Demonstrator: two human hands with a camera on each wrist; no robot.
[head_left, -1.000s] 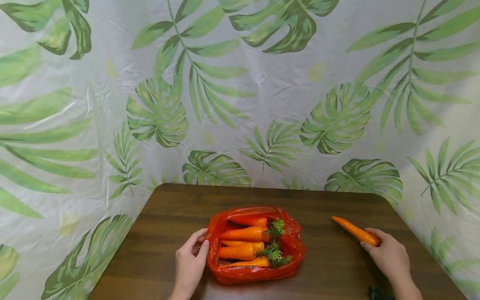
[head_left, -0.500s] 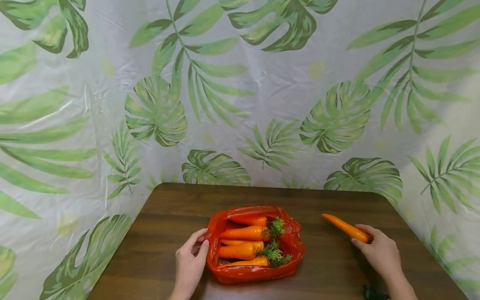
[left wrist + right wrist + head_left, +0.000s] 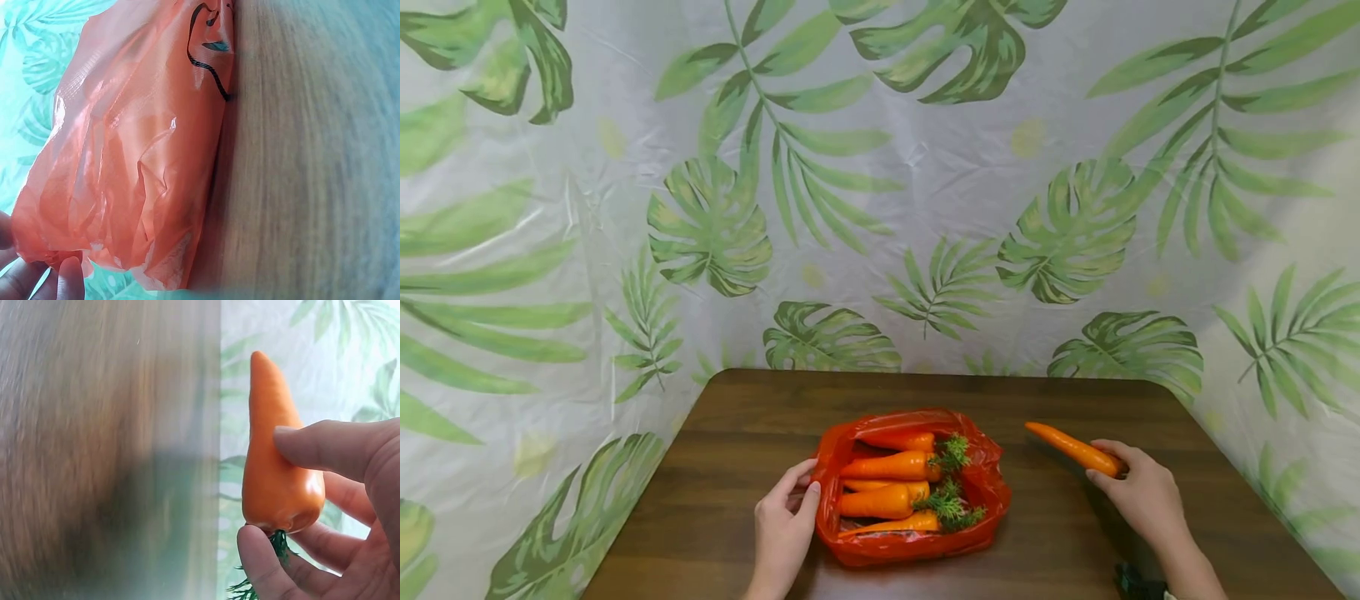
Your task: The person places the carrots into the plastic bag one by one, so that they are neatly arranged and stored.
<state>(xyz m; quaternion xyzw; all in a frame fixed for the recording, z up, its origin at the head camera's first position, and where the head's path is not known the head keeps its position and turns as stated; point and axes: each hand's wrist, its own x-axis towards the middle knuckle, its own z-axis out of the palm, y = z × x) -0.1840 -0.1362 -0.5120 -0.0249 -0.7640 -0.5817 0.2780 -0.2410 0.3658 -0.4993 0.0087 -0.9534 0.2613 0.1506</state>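
A red plastic bag (image 3: pixel 910 550) lies with its mouth up on the table, and several carrots (image 3: pixel 880 502) with green tops show inside it. My left hand (image 3: pixel 784 525) pinches the bag's left edge; in the left wrist view the fingers (image 3: pixel 70 278) gather the thin plastic into a fold. To the right of the bag, my right hand (image 3: pixel 1142 496) grips a single carrot (image 3: pixel 1071 446) by its thick end, above the table. Its tip points toward the far left. In the right wrist view the thumb lies on the carrot (image 3: pixel 275 450), and a green tuft (image 3: pixel 279 544) hangs below it.
The dark wooden table (image 3: pixel 760 417) has rounded far corners. Behind and beside it hangs a pale curtain (image 3: pixel 850 208) printed with green leaves. A small black object (image 3: pixel 1138 581) is near the right wrist at the bottom.
My right hand has moved left with the carrot, closer to the red bag. The left hand and the bag have stayed in place.
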